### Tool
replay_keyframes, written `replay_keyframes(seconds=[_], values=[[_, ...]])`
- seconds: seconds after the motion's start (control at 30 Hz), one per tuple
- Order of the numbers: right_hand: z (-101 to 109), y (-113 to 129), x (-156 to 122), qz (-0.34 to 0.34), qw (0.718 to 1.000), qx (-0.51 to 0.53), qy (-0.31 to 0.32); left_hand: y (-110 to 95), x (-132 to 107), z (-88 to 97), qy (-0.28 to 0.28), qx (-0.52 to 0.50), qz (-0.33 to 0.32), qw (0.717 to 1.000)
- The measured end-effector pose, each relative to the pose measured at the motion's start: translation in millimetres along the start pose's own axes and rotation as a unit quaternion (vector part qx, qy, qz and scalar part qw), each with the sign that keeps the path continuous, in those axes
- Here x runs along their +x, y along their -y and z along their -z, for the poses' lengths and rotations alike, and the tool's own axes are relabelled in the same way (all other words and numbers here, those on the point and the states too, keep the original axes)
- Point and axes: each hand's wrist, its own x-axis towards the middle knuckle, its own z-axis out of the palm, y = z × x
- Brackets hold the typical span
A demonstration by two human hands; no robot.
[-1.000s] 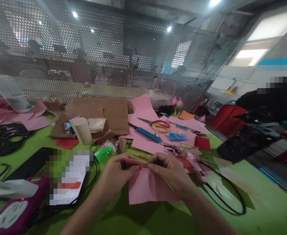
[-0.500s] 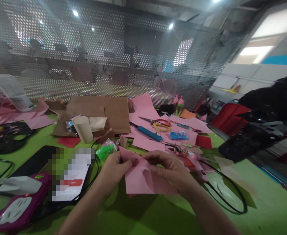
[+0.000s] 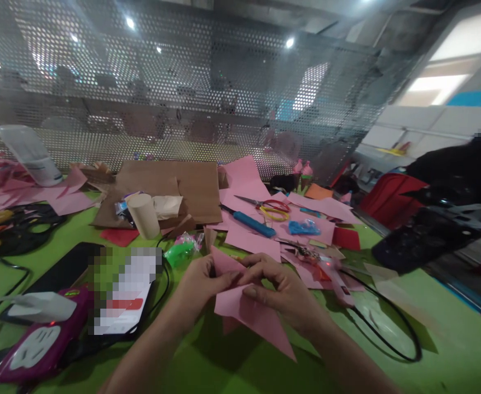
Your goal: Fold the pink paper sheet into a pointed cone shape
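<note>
A sheet of pink paper [image 3: 252,317] with a fold or crease is held between both hands above the green table. My left hand [image 3: 205,282] pinches its upper left part, the thumb pressing on top. With thumb and fingers, my right hand [image 3: 279,290] grips the upper right part of the same paper. The lower part hangs down to a point at the right. Just beyond the hands lie a bright green item in clear wrapping [image 3: 180,249] and more flat pink sheets [image 3: 250,241].
A pink glue gun [image 3: 341,284] with a black cable lies at right. Scissors [image 3: 273,207], a blue-handled tool [image 3: 253,223] and a blue packet [image 3: 303,227] lie farther back. At left are a cardboard tube [image 3: 144,216], a phone [image 3: 121,312], and a purple power strip [image 3: 39,347]. Perforated metal stands behind.
The pink paper has tilted and folded, its lower corner swinging down to the right. Both hands have shifted slightly right in view and stay closed on it.
</note>
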Motion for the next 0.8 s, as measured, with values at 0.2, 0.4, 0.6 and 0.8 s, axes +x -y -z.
replay_keyframes(seconds=[0.2, 0.4, 0.6, 0.8], values=[[-1.4, 0.6, 0.8, -0.009, 0.998, 0.005, -0.055, -5.7, -3.9, -5.7, 0.044, -0.036, -0.014, 0.998], [-0.6, 0.3, 2.7, -0.012, 0.997, -0.021, -0.078, -8.1, -4.6, -7.0, 0.026, 0.005, -0.001, 1.0], [0.0, 2.1, 1.5, -0.018, 0.995, -0.041, -0.089, -8.4, -6.7, -5.7, -0.028, 0.023, 0.014, 0.999], [0.5, 1.7, 0.9, -0.034, 0.994, -0.035, -0.101, -13.7, -8.1, -5.9, -0.075, 0.042, -0.004, 0.996]])
